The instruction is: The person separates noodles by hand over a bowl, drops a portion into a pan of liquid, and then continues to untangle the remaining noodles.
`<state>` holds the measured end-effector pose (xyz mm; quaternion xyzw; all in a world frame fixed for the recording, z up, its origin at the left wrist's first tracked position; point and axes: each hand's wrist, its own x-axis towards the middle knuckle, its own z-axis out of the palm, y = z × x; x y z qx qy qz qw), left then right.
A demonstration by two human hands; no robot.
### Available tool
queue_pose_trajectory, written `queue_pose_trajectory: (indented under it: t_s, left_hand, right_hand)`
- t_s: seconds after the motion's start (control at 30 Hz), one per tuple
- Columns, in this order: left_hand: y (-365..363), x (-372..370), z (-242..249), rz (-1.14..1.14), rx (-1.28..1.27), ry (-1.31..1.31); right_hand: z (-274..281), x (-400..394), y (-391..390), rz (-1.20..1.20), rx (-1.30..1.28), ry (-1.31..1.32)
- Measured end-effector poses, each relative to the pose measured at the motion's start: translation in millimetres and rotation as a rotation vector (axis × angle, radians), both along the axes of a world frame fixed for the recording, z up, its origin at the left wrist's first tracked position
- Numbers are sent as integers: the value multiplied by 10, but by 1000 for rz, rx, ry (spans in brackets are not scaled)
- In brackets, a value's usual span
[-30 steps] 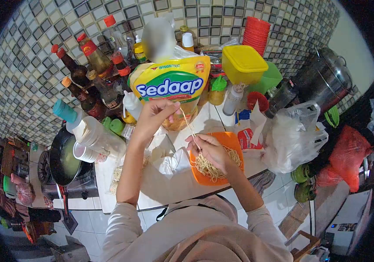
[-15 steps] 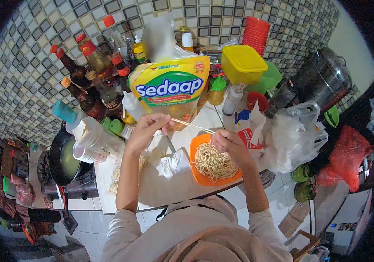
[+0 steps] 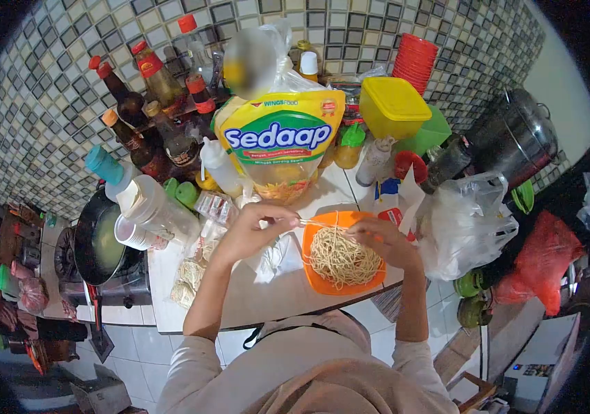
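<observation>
both hands have dropped closer together; left hand [image 3: 253,231] and right hand [image 3: 384,238] pinch a noodle strand [image 3: 312,222] over the plate [image 3: 319,231], near the counter edge [image 3: 267,319].

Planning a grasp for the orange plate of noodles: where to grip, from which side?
Probably the orange plate by its bare near-left rim, coming from the counter edge. Noodles fill the middle, the right hand covers the right rim, the left hand sits upper left, and bottles crowd behind.
</observation>
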<state>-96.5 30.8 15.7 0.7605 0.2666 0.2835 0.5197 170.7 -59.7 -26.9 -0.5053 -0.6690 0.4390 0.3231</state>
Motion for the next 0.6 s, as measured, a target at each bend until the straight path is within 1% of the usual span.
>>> queue_pose_trajectory:
  t_s: [0.03, 0.07, 0.1, 0.17, 0.2, 0.27, 0.3, 0.4, 0.47, 0.5, 0.57, 0.6]
  left_hand:
    - [-40, 46, 38, 0, 0, -2]
    - [-94, 103, 85, 5, 159, 28]
    - [-134, 159, 111, 10, 319, 59]
    - [-178, 252, 118, -2, 369, 103]
    - [-193, 289, 121, -10, 417, 149]
    - [-200, 341, 98, -24, 412, 166]
    - [-207, 357, 101, -15, 416, 172]
    - [-214, 365, 116, 6, 400, 191]
    - [-208, 361, 111, 20, 381, 203]
    - [-198, 357, 94, 17, 391, 185]
    - [-184, 350, 63, 12, 401, 168]
    - [-179, 346, 50, 7, 337, 131]
  right_hand:
    - [53, -60, -19, -40, 185, -122]
    - [117, -124, -32, -80, 371, -243]
    - [175, -173, -24, -83, 371, -244]
    - [284, -270, 3, -135, 446, -167]
    - [325, -325, 1, -138, 448, -167]
    - [378, -418, 1, -65, 422, -95]
    - [365, -449, 5, -68, 424, -94]
    - [287, -514, 8, -130, 354, -145]
    - [259, -538, 12, -165, 243, -127]
    - [244, -558, 9, -165, 241, -126]
    - [222, -593, -1, -201, 316, -101]
    - [219, -600, -10, -202, 315, -100]
